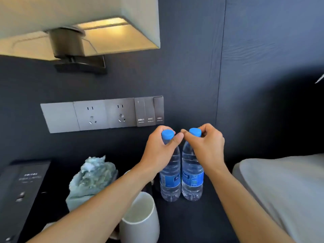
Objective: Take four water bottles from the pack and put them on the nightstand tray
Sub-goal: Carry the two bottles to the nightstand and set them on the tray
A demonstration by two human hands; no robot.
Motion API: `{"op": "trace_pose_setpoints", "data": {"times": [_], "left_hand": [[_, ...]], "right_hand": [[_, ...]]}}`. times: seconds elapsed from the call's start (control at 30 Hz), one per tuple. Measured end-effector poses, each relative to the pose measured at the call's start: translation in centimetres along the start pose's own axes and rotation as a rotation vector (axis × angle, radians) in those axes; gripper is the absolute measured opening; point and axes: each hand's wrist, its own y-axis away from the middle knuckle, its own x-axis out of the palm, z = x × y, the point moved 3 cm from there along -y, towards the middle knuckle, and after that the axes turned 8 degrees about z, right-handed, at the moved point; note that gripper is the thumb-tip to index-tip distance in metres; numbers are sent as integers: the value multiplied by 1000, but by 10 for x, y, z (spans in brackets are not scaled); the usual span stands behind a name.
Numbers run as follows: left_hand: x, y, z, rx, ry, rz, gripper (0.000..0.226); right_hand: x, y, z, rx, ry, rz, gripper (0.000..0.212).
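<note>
Dark bench [192, 223] below wall sockets [103, 114] — two bottles upright.
Left hand [161, 148] grips the left bottle [171, 179], right hand [208, 146] the right bottle [192, 179] — bottles touching, beside a white cup [140, 220].

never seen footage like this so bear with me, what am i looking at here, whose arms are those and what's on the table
There is one picture, taken by a wide-angle camera worn on a person's head, looking forward and down, so the arms are the wearer's own. The left hand grips the neck of the left bottle, and the right hand grips the right bottle. Both bottles have blue caps and stand upright side by side on the dark nightstand. Also there: a white cup, a crumpled greenish bundle and a dark card. On the wall are a lamp and sockets. At right is white bedding.
</note>
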Motion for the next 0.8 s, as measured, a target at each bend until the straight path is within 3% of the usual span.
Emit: {"op": "trace_pose_setpoints", "data": {"times": [0.27, 0.4, 0.5, 0.63, 0.8], "left_hand": [[4, -24, 10, 69, 29, 45, 19], [5, -22, 17, 48, -53, 114, 40], [1, -15, 21, -22, -124, 121, 67], [-7, -10, 23, -46, -276, 212, 64], [-12, -12, 24, -43, -296, 249, 73]], "right_hand": [[15, -22, -10, -54, 22, 8, 38], [7, -18, -17, -133, 65, 69, 30], [-3, -12, -22, -202, 135, 104, 39], [-8, -6, -32, -181, 265, 161, 56], [-9, -2, -34, -169, 299, 203, 48]]}}
